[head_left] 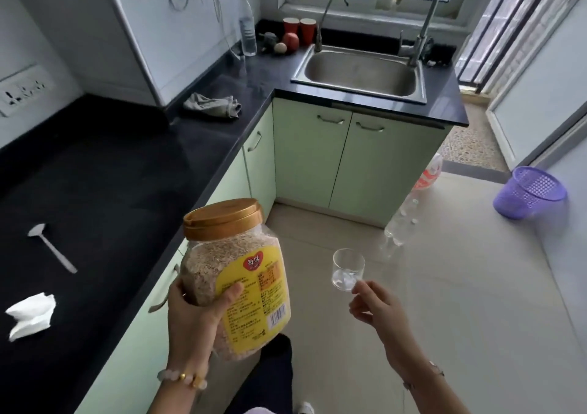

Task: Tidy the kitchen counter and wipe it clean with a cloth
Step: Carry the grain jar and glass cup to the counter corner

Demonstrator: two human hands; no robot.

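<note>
My left hand [197, 312] grips a clear oat jar [236, 274] with a gold lid and yellow label, held tilted in front of the counter edge. My right hand [376, 305] pinches a small clear glass [347, 269] by its base, out over the floor. The black L-shaped counter [133, 172] carries a white plastic spoon [52, 248], a crumpled white tissue [30, 315] near the front left, and a grey cloth [212, 105] by the corner.
A steel sink [360, 75] with two taps sits at the back. Left of it stand a water bottle [248, 29], two red cups [300, 29], an apple and small items. A purple bin [529, 192] and plastic bottles [409, 210] are on the floor.
</note>
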